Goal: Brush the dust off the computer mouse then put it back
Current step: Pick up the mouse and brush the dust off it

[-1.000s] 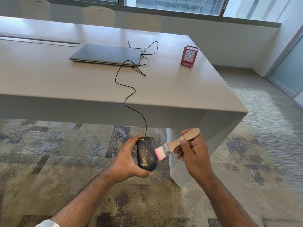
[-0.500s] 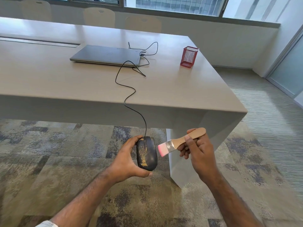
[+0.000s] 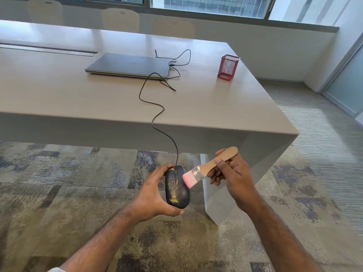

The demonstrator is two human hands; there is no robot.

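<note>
Cradling the dusty black corded computer mouse [image 3: 177, 187] in the left hand [image 3: 155, 195], off the grey table [image 3: 216, 107], shedding dust floorward; gripping the wooden-handled pink-bristled brush [image 3: 208, 167] in the right hand [image 3: 233, 177], bristles meeting its top.

The brush [image 3: 206, 169] in the right hand [image 3: 233, 177] is back on the mouse [image 3: 177, 190] after lifting clear half a second ago. Its pink bristles [image 3: 188, 178] now touch the mouse's right side, higher toward the cable end than a second ago.

table edge [image 3: 216, 132] just beyond hands [image 3: 233, 173], cable [image 3: 157, 118] trailing over it
</note>
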